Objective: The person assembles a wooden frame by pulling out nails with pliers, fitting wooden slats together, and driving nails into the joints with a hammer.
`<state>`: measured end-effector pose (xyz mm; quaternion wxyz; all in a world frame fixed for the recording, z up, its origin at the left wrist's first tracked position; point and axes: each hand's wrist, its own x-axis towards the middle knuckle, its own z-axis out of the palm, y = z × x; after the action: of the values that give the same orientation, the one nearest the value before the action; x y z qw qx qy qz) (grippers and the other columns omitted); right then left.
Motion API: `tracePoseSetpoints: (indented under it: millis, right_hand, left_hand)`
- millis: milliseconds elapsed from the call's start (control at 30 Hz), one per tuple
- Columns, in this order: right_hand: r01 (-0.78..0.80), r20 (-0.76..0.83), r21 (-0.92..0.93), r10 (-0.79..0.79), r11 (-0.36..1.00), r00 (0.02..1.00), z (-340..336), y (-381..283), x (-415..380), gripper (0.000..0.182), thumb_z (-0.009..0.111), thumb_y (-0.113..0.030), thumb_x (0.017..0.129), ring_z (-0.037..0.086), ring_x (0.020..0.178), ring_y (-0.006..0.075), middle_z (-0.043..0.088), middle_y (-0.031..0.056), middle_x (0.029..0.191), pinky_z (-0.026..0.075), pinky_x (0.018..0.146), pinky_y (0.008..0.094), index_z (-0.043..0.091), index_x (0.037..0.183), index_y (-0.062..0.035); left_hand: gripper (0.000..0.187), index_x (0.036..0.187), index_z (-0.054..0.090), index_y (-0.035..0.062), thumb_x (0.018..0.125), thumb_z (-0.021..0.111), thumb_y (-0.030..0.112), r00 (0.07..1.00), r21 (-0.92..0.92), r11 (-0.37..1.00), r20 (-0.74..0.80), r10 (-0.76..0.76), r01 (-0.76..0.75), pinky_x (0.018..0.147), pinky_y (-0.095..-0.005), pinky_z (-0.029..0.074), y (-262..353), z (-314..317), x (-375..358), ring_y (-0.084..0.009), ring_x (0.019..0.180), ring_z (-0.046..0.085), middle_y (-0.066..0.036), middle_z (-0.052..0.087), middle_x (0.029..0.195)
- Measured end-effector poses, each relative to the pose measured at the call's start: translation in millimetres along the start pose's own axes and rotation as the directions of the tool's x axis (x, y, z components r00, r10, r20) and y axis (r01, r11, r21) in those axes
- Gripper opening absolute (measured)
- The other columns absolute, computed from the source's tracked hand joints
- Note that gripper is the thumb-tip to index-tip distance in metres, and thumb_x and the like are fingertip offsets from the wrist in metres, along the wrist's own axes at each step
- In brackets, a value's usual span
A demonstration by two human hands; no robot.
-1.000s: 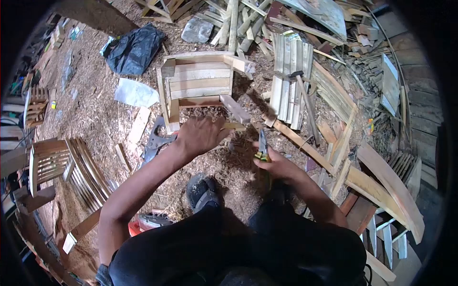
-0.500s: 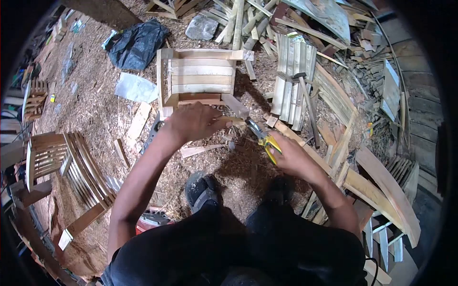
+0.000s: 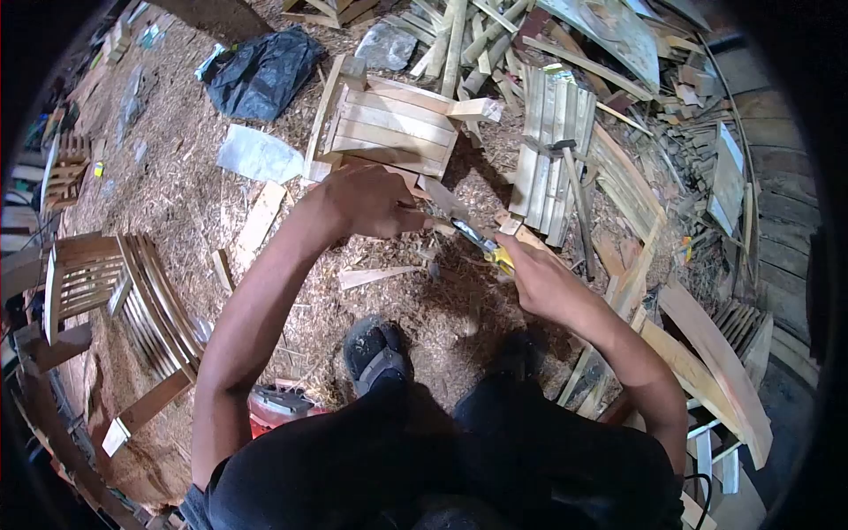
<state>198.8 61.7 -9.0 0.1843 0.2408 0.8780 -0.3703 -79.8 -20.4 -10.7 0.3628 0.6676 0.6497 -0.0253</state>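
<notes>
In the head view, a small slatted wooden frame (image 3: pixel 393 124) lies tilted on the ground in front of me. My left hand (image 3: pixel 371 203) is closed round a light wooden piece at the frame's near side, whose end shows beyond the fingers. Whether that piece is joined to the frame is hidden by the hand. Yellow-handled pliers (image 3: pixel 477 238) are in my right hand (image 3: pixel 534 272), fingers wrapped round the handles. Their metal jaws meet the end of the wooden piece; what they bite on is too small to make out.
A hammer (image 3: pixel 576 194) rests on a stack of slats (image 3: pixel 548 132) to the right. Another slatted wooden piece (image 3: pixel 132 300) stands at the left. A black plastic bag (image 3: pixel 262 75) and a stone (image 3: pixel 386 46) lie behind. Wood shavings cover the floor.
The slatted frame has turned and tilted, its right side now lower. The pliers' handles have come closer together, and the right hand has moved slightly up and right.
</notes>
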Motion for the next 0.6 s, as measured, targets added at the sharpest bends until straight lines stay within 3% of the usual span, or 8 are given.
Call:
tracePoseSetpoints:
  millis: [100, 167, 300, 367, 467, 600]
  right_hand:
    - [0.1, -0.069, -0.068, -0.105, 0.993, 0.992, 0.7, 1.5, 1.6, 0.06, 0.047, 0.009, 0.079, 0.055, 0.1, 0.0472, 0.052, 0.0322, 0.114, 0.045, 0.085, 0.0483, 0.03, 0.135, 0.0008]
    - [0.026, 0.033, -0.113, -0.022, 0.993, 0.999, -5.4, -8.8, 1.0, 0.066, 0.046, 0.01, 0.076, 0.055, 0.106, 0.0431, 0.051, 0.0318, 0.113, 0.047, 0.093, 0.0433, 0.024, 0.139, 0.0071]
    - [-0.068, 0.063, -0.133, 0.077, 0.989, 0.995, -8.0, -23.6, 0.1, 0.065, 0.042, 0.01, 0.078, 0.058, 0.102, 0.0452, 0.051, 0.0327, 0.11, 0.046, 0.092, 0.047, 0.023, 0.14, 0.0063]
    - [-0.059, 0.024, -0.225, 0.066, 0.972, 0.998, -6.5, -26.3, 1.8, 0.062, 0.04, 0.008, 0.081, 0.06, 0.091, 0.0468, 0.05, 0.0334, 0.108, 0.05, 0.085, 0.0492, 0.023, 0.141, 0.0062]
    - [-0.052, 0.0, -0.354, 0.055, 0.934, 0.998, -3.9, -27.6, 5.6, 0.063, 0.044, 0.011, 0.077, 0.059, 0.092, 0.0462, 0.049, 0.0311, 0.107, 0.049, 0.081, 0.0478, 0.026, 0.137, 0.0045]
    - [-0.084, 0.065, -0.253, 0.103, 0.964, 0.993, -14.4, -36.6, 5.7, 0.063, 0.045, 0.009, 0.077, 0.06, 0.086, 0.0468, 0.049, 0.0304, 0.105, 0.05, 0.078, 0.0492, 0.025, 0.137, 0.0045]
  left_hand:
    - [0.05, 0.087, 0.074, 0.0069, 0.086, 0.058, 0.054, 1.0, -0.006, 1.0, -0.012, 0.016, -0.016, 0.07, -0.0402, 0.051, -3.5, -1.5, 3.2, -0.0292, 0.071, 0.067, -0.015, 0.069, 0.073]
    - [0.05, 0.086, 0.074, 0.0066, 0.085, 0.058, 0.054, 1.0, -0.016, 1.0, -0.004, 0.017, -0.018, 0.069, -0.04, 0.051, -3.7, -3.1, 3.8, -0.0293, 0.07, 0.067, -0.015, 0.069, 0.073]
    - [0.05, 0.085, 0.074, 0.0064, 0.085, 0.058, 0.054, 0.999, 0.012, 1.0, -0.019, 0.027, -0.027, 0.068, -0.0408, 0.051, -1.4, -3.6, 5.1, -0.03, 0.068, 0.067, -0.015, 0.068, 0.071]
    - [0.05, 0.085, 0.074, 0.0071, 0.085, 0.058, 0.054, 1.0, 0.037, 0.999, 0.007, 0.024, -0.024, 0.067, -0.0412, 0.051, 2.8, -6.5, 6.2, -0.0303, 0.068, 0.067, -0.015, 0.068, 0.071]
    - [0.049, 0.086, 0.074, 0.0083, 0.084, 0.057, 0.055, 0.998, 0.114, 0.993, 0.056, -0.039, 0.033, 0.067, -0.0415, 0.052, 10.2, -10.9, 6.7, -0.0306, 0.069, 0.067, -0.014, 0.068, 0.072]
    - [0.049, 0.087, 0.074, 0.0102, 0.083, 0.057, 0.056, 0.997, 0.113, 0.992, 0.053, -0.062, 0.056, 0.07, -0.0419, 0.052, 10.4, -7.7, 7.3, -0.0312, 0.073, 0.068, -0.015, 0.069, 0.075]
